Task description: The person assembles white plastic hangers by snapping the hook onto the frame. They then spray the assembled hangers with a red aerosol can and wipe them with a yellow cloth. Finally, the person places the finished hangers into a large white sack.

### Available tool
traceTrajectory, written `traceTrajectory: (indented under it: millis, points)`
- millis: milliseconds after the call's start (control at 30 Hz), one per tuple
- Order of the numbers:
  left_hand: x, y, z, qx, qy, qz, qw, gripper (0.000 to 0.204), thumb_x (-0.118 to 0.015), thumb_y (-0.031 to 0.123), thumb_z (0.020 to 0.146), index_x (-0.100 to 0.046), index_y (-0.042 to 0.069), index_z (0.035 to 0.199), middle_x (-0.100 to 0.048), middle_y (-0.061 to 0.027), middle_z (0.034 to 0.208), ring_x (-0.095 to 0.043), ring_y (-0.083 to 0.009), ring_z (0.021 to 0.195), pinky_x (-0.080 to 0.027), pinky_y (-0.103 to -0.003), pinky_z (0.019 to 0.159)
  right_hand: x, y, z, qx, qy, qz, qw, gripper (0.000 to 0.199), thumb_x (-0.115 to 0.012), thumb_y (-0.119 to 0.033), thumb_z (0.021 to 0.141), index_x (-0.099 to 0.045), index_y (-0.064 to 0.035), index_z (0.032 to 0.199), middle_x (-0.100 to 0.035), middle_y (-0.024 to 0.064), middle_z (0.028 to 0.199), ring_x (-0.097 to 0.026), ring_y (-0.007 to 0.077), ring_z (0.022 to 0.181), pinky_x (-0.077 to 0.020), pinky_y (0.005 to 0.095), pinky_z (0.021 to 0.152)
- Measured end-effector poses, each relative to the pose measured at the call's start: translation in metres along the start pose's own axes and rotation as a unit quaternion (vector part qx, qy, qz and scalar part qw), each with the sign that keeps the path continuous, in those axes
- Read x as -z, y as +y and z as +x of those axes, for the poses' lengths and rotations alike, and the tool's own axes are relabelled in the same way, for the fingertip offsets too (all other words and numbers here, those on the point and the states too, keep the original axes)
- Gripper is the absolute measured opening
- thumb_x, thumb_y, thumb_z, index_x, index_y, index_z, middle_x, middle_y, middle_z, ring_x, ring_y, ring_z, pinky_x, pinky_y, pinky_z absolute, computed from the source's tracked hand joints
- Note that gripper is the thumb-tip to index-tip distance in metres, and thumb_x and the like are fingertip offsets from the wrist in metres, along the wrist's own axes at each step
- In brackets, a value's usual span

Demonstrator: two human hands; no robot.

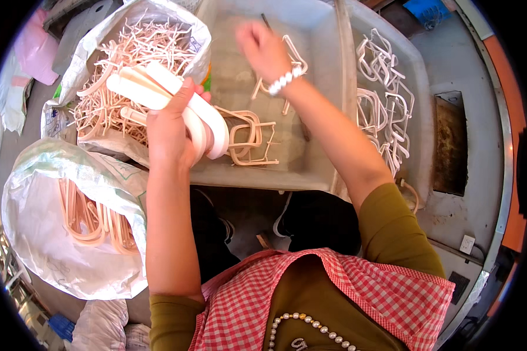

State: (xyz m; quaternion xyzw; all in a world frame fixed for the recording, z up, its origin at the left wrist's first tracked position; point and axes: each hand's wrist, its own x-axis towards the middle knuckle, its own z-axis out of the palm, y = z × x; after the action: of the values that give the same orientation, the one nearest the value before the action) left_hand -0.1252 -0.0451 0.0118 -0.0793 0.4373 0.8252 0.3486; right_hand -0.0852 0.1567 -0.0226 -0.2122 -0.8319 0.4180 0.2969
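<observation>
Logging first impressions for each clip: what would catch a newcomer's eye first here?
Probably the left hand, raised mid-frame and gripping a bundle of curved white plastic pieces. Behind it, a sack overflows with tangled pale scraps. The right hand reaches into a grey tray holding a few loops.

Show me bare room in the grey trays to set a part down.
Free: the middle tray floor between the pinkish loops and its right wall, and its far end past the right hand. Crowded: the right tray, strewn with white pieces; the left hand covers the near-left corner.
</observation>
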Motion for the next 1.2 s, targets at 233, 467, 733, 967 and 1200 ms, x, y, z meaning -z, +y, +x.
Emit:
traceTrajectory:
  millis: [233, 467, 733, 967, 1200]
  points:
    - [-0.011, -0.005, -0.002, -0.014, 0.017, 0.047, 0.999, 0.024, -0.066, 0.004, 0.086, -0.055, -0.003, 0.106, -0.062, -0.0134, 0.089, -0.062, -0.0227, 0.079, -0.052, -0.034, 0.071, -0.086, 0.183, -0.187, 0.053, -0.430, -0.315, 0.845, 0.023, -0.058, -0.022, 0.082, -0.064, -0.0078, 0.100, -0.066, 0.0173, 0.097, -0.062, 0.0343, 0.096, -0.0471, 0.0449, 0.084]
    - [-0.008, -0.014, 0.003, 0.005, -0.037, 0.099, 0.994, 0.024, -0.067, 0.006, 0.085, -0.056, -0.003, 0.104, -0.063, -0.0114, 0.083, -0.062, -0.0208, 0.073, -0.052, -0.032, 0.067, -0.025, 0.167, -0.168, -0.147, -0.366, -0.134, 0.909, 0.019, -0.055, -0.019, 0.089, -0.061, -0.0064, 0.101, -0.067, 0.0092, 0.084, -0.066, 0.0235, 0.077, -0.0512, 0.0381, 0.071]
    - [-0.013, -0.061, -0.019, 0.061, -0.081, 0.197, 0.975, 0.023, -0.071, 0.008, 0.082, -0.060, 0.000, 0.101, -0.064, -0.0076, 0.086, -0.060, -0.0153, 0.075, -0.048, -0.029, 0.067, 0.082, 0.019, -0.143, -0.290, -0.103, 0.314, 0.898, 0.022, -0.055, -0.015, 0.095, -0.050, -0.0001, 0.111, -0.059, 0.0023, 0.076, -0.061, 0.0117, 0.069, -0.0503, 0.0263, 0.062]
    - [-0.020, -0.084, -0.033, 0.220, -0.179, 0.005, 0.959, 0.037, -0.064, 0.008, 0.087, -0.053, -0.003, 0.120, -0.060, -0.0133, 0.112, -0.059, -0.0237, 0.102, -0.048, -0.038, 0.091, 0.084, -0.039, -0.164, -0.052, -0.098, -0.046, 0.993, 0.025, -0.053, -0.017, 0.095, -0.051, -0.0026, 0.116, -0.062, 0.0099, 0.083, -0.060, 0.0143, 0.071, -0.0484, 0.0283, 0.067]
    - [-0.014, -0.074, -0.036, 0.240, -0.222, -0.043, 0.944, 0.034, -0.057, 0.011, 0.091, -0.052, -0.008, 0.118, -0.061, -0.0193, 0.109, -0.059, -0.0297, 0.104, -0.045, -0.043, 0.096, 0.132, -0.013, -0.152, -0.158, -0.055, 0.009, 0.986, 0.035, -0.057, -0.027, 0.094, -0.056, 0.0033, 0.113, -0.061, 0.0085, 0.099, -0.061, 0.0172, 0.089, -0.0487, 0.0296, 0.081]
